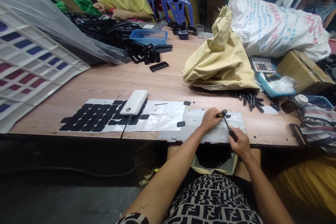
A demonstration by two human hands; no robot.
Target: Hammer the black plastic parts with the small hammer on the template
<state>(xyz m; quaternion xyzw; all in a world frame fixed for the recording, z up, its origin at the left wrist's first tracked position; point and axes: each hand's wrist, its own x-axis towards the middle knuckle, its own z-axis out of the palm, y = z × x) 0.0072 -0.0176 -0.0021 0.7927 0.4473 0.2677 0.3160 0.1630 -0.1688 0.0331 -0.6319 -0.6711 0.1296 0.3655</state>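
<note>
In the head cam view, the R hand was wrapped tight round the dark handle of a hammer. The hammer was thin, w/ a shiny grey neck & a small dark head. It leaned up & left from the R fist, so its head was right by the L fingertips. The L hand had its fingers pinched on a tiny blk piece w/ some yellow on or by it; couldn't tell its full shape b/c the hammer head was in the way. Under the L hand was a flat grey sheet. Left of that hand lay a wht sheet w/ blk pads & a wht block on top. Past both hands sat a crumpled tan bag.
</note>
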